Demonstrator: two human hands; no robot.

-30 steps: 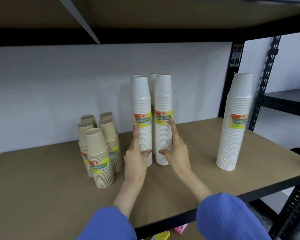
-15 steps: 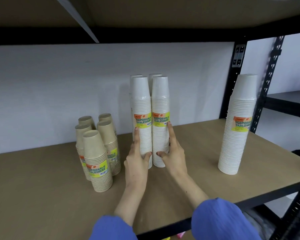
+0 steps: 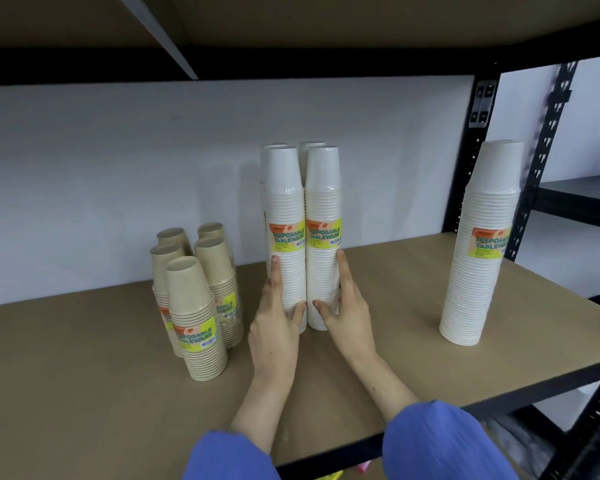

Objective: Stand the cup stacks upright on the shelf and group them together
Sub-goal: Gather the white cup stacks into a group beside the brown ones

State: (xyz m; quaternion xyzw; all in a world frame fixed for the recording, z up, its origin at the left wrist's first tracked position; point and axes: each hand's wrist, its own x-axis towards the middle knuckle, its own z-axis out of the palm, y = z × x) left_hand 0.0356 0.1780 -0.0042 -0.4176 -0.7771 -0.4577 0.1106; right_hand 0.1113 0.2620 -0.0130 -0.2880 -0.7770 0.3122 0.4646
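Several tall white cup stacks stand upright in a tight cluster at the middle of the brown shelf (image 3: 84,393). My left hand (image 3: 276,320) is wrapped around the lower part of the front left white stack (image 3: 284,220). My right hand (image 3: 343,310) grips the base of the front right white stack (image 3: 323,216), which touches its neighbour. Two more white stacks stand hidden behind them, only their tops showing. A single wider white stack (image 3: 482,244) stands alone at the right. Several short brown cup stacks (image 3: 196,317) are grouped upright at the left.
A white wall closes the back of the shelf. An upper shelf board (image 3: 326,22) hangs overhead. A black perforated upright (image 3: 478,161) stands at the back right, with the shelf's black front edge (image 3: 499,407) close to my blue sleeves.
Both hands have pressed the two front white stacks together, closing the small gap between them. The view has shifted slightly.
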